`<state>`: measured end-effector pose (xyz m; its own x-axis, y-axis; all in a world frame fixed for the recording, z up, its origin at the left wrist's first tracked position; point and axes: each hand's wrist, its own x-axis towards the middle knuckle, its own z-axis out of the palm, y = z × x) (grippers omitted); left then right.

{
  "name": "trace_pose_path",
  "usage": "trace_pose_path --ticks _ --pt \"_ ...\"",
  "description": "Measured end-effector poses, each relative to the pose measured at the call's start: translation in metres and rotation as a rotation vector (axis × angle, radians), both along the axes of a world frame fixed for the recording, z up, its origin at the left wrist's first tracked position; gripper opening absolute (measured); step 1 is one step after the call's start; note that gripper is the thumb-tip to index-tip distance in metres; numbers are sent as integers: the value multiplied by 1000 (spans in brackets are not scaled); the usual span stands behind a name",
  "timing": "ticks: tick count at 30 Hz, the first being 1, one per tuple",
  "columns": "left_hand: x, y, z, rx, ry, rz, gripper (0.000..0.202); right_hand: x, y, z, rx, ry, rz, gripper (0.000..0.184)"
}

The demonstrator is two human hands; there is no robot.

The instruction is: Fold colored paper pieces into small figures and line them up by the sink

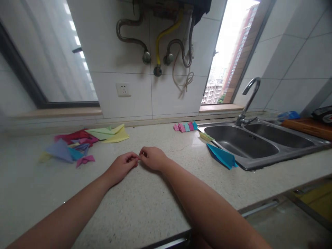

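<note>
My left hand (123, 166) and my right hand (153, 158) rest close together over the middle of the speckled countertop (135, 207). The fingers of both are curled in a pinch, fingertips nearly meeting. Whatever they hold between them is hidden or too small to make out. To the left lies a heap of folded paper: a lavender piece (60, 150), a red piece (74, 136), a pale green piece (100, 133) and a yellow paper plane (118, 135). A small pink folded paper (85, 160) sits at the heap's front, nearest my left hand.
Small pink and blue paper figures (185, 127) stand in a row by the wall. A blue paper plane (221, 156) and a yellow folded paper (206, 136) lie beside the double steel sink (249, 162) with its faucet (247, 100). Hoses and a yellow pipe (162, 34) hang above.
</note>
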<state>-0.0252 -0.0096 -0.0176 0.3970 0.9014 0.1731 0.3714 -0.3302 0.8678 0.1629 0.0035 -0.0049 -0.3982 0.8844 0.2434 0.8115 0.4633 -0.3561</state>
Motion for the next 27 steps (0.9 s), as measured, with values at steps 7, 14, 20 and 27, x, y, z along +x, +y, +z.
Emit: trace_pose_path --ticks 7,14,20,27 --pt "0 -6 -1 156 72 14 23 -2 -5 2 69 32 116 23" --pt "5 -18 -1 584 480 -28 14 9 -2 -1 3 58 228 21" --pt "7 -25 2 765 703 -68 15 12 6 -5 15 82 290 20" --pt "-12 -18 20 832 858 58 18 15 10 -6 16 103 292 22"
